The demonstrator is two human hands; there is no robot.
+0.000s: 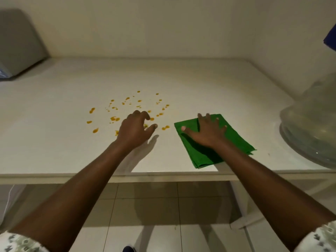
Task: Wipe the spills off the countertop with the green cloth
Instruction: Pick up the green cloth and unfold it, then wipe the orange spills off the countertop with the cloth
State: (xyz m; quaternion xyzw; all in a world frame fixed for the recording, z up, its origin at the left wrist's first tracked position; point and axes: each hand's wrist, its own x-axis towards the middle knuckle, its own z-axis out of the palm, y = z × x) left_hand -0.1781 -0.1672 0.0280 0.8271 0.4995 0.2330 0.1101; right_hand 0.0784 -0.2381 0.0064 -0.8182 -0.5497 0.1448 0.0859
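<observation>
Dozens of small orange-yellow spill drops [127,110] speckle the middle of the white flat countertop [54,142]. Just right of them lies the folded green cloth [234,140], near the front edge, with the right hand [205,131] pressed flat on it, fingers spread, grasping nothing. The left hand [135,130] hangs over the nearest drops, fingers loosely curled and empty. A clear plastic water jug [312,128] sits at far right.

Single head-worn wide-angle view, looking forward and steeply down over the white flat countertop [181,79], close enough that both forearms fill the lower frame.
</observation>
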